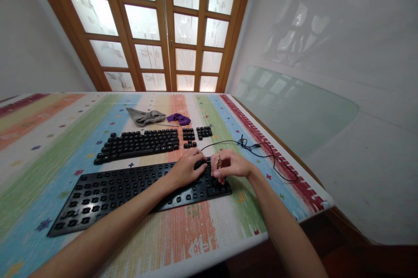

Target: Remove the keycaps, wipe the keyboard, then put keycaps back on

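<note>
A black keyboard [130,189] lies slanted on the table, most of its key positions bare of caps. Some caps remain at its right end. My left hand [189,165] grips the keyboard near its far edge, fingers over the top and thumb on the front. Beside it, my right hand [230,165] is closed around a small brownish tool [219,163], its lower end over the number-pad keys. The fingers hide much of this tool, and I cannot make out its exact kind. Behind the keyboard, loose black keycaps [140,143] stand in rows matching a keyboard layout.
A grey cloth [146,117] and a purple cloth [179,118] lie beyond the keycaps. The black cable [257,146] runs right in a loose tangle. A striped, patterned cloth [107,243] covers the table. Its right edge adjoins a wall, and wooden glazed doors [166,51] stand behind.
</note>
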A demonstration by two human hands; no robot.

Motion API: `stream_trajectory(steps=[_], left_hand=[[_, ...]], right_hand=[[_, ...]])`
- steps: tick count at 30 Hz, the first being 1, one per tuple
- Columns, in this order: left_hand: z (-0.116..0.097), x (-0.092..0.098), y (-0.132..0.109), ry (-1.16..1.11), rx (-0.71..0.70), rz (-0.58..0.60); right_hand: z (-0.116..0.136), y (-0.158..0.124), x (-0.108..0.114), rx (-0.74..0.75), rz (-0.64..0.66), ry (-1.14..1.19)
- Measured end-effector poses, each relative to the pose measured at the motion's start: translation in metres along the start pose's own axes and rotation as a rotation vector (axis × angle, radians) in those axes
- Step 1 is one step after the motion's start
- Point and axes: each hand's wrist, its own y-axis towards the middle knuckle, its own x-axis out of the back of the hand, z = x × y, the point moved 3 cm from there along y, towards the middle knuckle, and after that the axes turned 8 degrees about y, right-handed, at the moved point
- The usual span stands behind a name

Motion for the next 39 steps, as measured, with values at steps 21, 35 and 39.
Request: stream_trajectory(steps=[21, 35, 39], left_hand=[[0.000, 0.001, 0.000, -0.007, -0.014, -0.022], [0.001, 0.014, 0.001, -0.349, 0.052, -0.037], [0.001, 0.013, 0.003, -0.407, 0.119, -0.013]], right_hand=[[-0.010, 0.006, 0.013, -0.025, -0.249, 0.013], [-0.005, 0.003, 0.024, 0.280, -0.361, 0.024], [-0.003, 0.003, 0.023, 0.305, -0.350, -0.010]])
